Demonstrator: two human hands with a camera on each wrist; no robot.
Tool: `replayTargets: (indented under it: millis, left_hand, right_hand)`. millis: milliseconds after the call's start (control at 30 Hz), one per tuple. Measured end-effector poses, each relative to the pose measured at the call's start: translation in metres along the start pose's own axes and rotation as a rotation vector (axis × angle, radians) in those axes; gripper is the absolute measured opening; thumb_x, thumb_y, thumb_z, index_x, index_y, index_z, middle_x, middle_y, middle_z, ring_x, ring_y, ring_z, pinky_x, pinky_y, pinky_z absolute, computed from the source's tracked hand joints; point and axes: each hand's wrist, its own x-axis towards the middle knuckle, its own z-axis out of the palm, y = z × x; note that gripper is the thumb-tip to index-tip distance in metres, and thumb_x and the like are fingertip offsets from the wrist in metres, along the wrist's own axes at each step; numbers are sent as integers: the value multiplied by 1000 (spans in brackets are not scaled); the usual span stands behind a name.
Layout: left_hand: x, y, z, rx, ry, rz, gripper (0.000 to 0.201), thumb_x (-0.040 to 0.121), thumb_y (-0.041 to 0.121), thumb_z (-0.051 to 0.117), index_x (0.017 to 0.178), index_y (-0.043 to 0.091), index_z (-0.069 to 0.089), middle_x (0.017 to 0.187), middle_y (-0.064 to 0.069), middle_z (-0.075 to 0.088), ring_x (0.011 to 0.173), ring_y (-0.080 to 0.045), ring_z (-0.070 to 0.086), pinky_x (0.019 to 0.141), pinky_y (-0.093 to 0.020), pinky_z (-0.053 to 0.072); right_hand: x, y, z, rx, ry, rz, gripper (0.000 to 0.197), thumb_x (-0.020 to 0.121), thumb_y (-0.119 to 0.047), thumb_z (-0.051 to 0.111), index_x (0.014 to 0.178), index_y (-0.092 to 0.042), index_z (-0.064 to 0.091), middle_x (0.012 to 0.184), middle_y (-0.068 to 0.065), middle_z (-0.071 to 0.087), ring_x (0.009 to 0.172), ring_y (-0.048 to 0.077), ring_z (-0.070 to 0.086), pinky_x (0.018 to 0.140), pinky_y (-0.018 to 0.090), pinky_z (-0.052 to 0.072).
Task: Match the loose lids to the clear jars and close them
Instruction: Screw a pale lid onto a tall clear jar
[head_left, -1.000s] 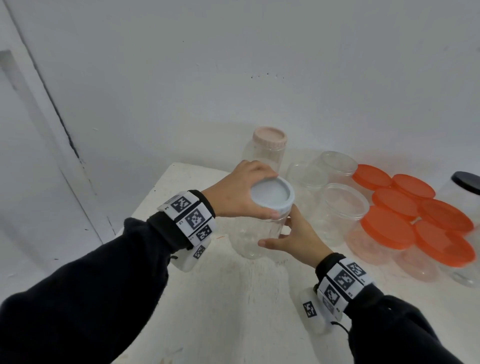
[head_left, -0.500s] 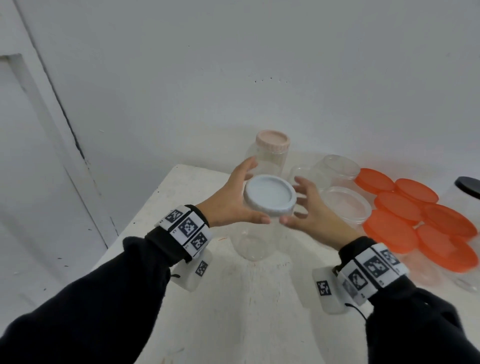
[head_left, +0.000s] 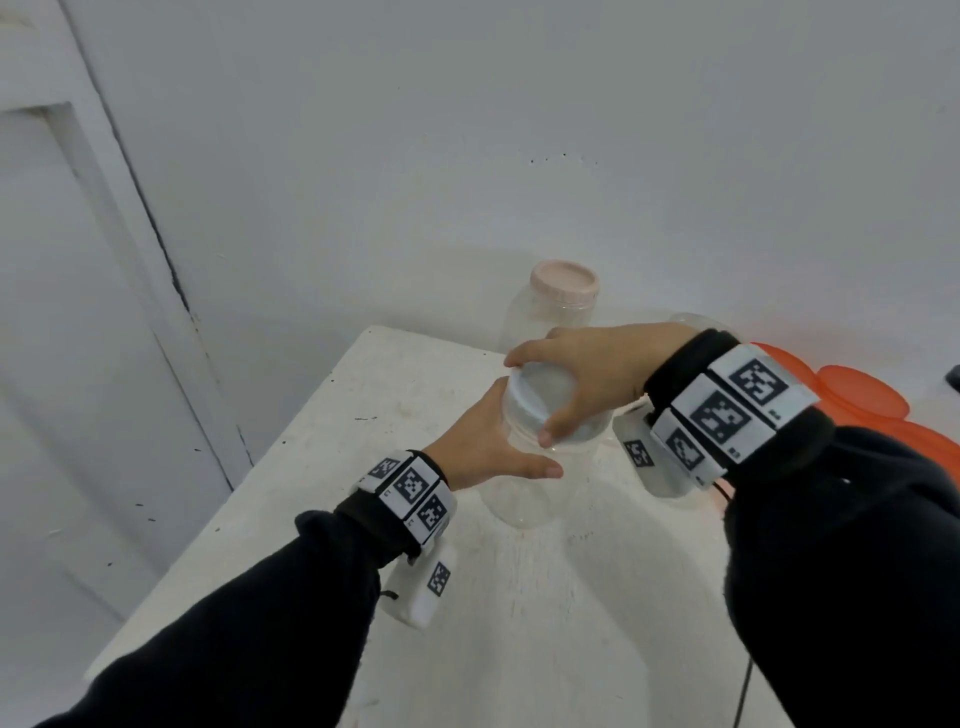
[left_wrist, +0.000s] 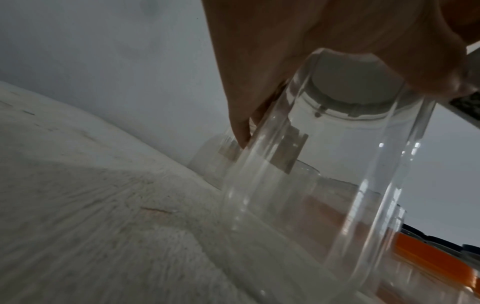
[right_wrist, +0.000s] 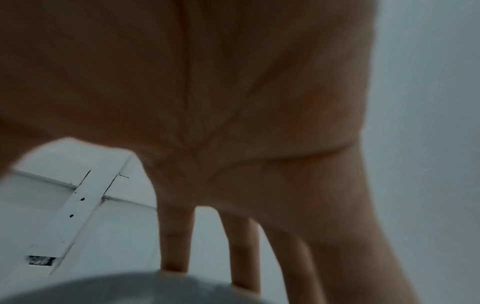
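Change since earlier frames: roles swapped; right hand (head_left: 592, 376) now sits on top of the lid, left hand (head_left: 493, 447) has dropped from the lid to the jar wall.
Task thing: tall clear plastic jar (head_left: 524, 488) upright on the scuffed white worktop (head_left: 322, 499), capped by a round white plastic screw lid (head_left: 543, 400).
Long axis: vertical, so the lid's turning axis runs straight up through the right palm.
Right hand: fingers and thumb curled over the lid rim from the 2 o'clock side; wrist view shows fingertips (right_wrist: 174, 265) on the pale lid edge.
Left hand: wrapped around the jar's shoulder from 8 o'clock, thumb across the near wall, bracing.
Nearer hand: right is directly on the lid; left is just below it.
Step (judged): tightening the lid; seating not confirmable.
Neighbours: pink-lidded clear jar (head_left: 556, 306) at 12 o'clock, close behind; orange round lids (head_left: 862, 395) at 3 o'clock.
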Motion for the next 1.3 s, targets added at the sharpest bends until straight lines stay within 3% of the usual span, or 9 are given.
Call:
replayTargets:
  millis: [167, 333, 567, 667, 767, 900, 1033, 1167, 1300]
  left_hand:
    - [-1, 1, -1, 35, -1, -2, 105, 52, 37, 83, 139, 26, 25, 126, 18, 47, 116, 8, 45, 90, -8, 39]
    - [2, -2, -4, 38, -12, -8, 99, 64, 17, 85, 140, 23, 22, 120, 25, 44, 109, 18, 41, 87, 0, 36]
    - [4, -9, -1, 28, 1, -19, 106, 50, 44, 84, 139, 27, 30, 131, 13, 50, 121, -2, 46, 101, -27, 40]
    - [5, -11, -2, 33, 3, -14, 105, 52, 44, 85, 139, 28, 30, 132, 15, 48, 124, -1, 43, 103, -27, 38]
    - [4, -10, -2, 32, 8, -8, 104, 49, 45, 83, 137, 27, 30, 128, 13, 50, 118, 3, 46, 92, -15, 40]
    - [4, -9, -2, 47, -2, 22, 98, 55, 35, 83, 135, 28, 28, 122, 20, 48, 112, 13, 45, 87, -5, 38]
    - [5, -13, -1, 27, 3, 8, 106, 50, 47, 82, 138, 26, 29, 130, 12, 48, 121, -1, 45, 99, -25, 40]
    - [6, -14, 0, 21, 1, 20, 108, 50, 47, 83, 139, 26, 28, 133, 10, 47, 123, -3, 44, 104, -31, 40]
    - [4, -10, 1, -1, -1, 47, 102, 52, 42, 83, 136, 30, 26, 129, 16, 45, 120, 8, 42, 94, -9, 38]
  right_hand:
    - [3, -7, 1, -100, -36, 9, 88, 67, -34, 80, 135, -39, 25, 125, -6, 35, 105, 22, 48, 88, 43, 50]
    - [3, -6, 4, -61, -37, -39, 84, 67, -28, 79, 134, -38, 28, 123, -6, 35, 105, 21, 48, 88, 42, 50]
    - [4, -10, 12, -18, 143, 117, 74, 69, -72, 59, 122, -21, 47, 92, -5, 53, 75, 12, 52, 62, 25, 42]
    - [4, -4, 10, -35, 136, 151, 94, 67, -81, 49, 136, -19, 37, 117, 2, 57, 98, 19, 55, 82, 31, 45]
    - [-3, 5, 2, 74, 10, 57, 102, 67, -65, 68, 146, -34, 12, 146, -3, 34, 126, 22, 42, 102, 40, 40]
    - [-5, 3, 2, 47, 6, -56, 81, 68, -33, 80, 133, -42, 31, 129, -7, 37, 114, 18, 45, 94, 39, 47]
    - [-2, -3, 9, -15, 162, 78, 74, 72, -68, 60, 131, -29, 38, 106, -3, 48, 95, 17, 51, 82, 32, 46]
    - [-4, 3, 13, 27, 130, 69, 87, 72, -71, 56, 142, -30, 25, 133, -1, 42, 116, 20, 48, 96, 38, 43]
    - [-9, 6, 11, 67, 56, -106, 79, 74, -45, 73, 140, -42, 29, 139, -10, 33, 124, 14, 39, 103, 38, 38]
